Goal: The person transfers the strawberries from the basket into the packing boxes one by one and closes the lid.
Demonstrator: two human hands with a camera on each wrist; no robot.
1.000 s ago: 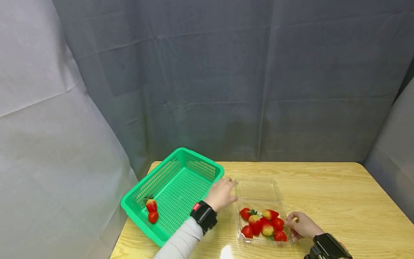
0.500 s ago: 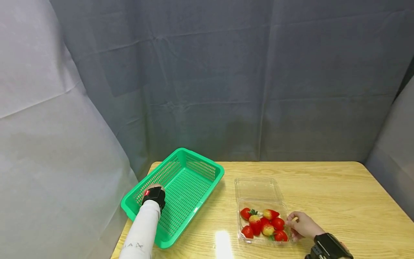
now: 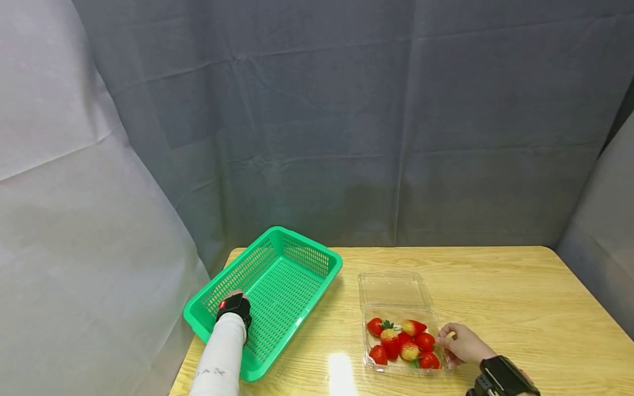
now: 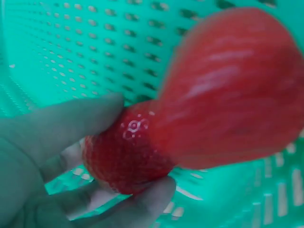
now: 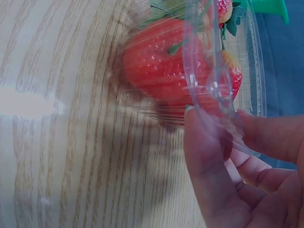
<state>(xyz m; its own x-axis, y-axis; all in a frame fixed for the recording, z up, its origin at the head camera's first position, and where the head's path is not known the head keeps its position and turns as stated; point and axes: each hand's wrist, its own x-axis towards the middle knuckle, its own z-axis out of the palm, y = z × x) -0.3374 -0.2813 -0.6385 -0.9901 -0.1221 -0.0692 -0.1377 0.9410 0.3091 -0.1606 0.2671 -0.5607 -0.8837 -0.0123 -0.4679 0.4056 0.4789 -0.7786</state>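
Observation:
Inside the green plastic basket [image 3: 277, 286], my left hand [image 4: 28, 175] holds a strawberry [image 4: 128, 147] between thumb and fingers. A second strawberry [image 4: 232, 90] looms large and blurred, close to the left wrist camera. In the head view the left wrist hides both fruits. On the right, my right hand [image 3: 463, 344] pinches the side rim of a clear plastic clamshell box [image 3: 396, 291], thumb on one face and fingers on the other. Several strawberries [image 3: 408, 350] lie in the box's near half; its lid is folded back, away from me.
Both containers stand on a wooden table [image 3: 520, 308], with a strip of tabletop between them. Grey cloth [image 3: 317, 137] hangs behind the table, and pale cloth [image 3: 99, 220] rises along the left side.
My left hand has moved left from beside the clamshell box into the basket, where it now grips a strawberry. My right hand has stayed on the box's rim.

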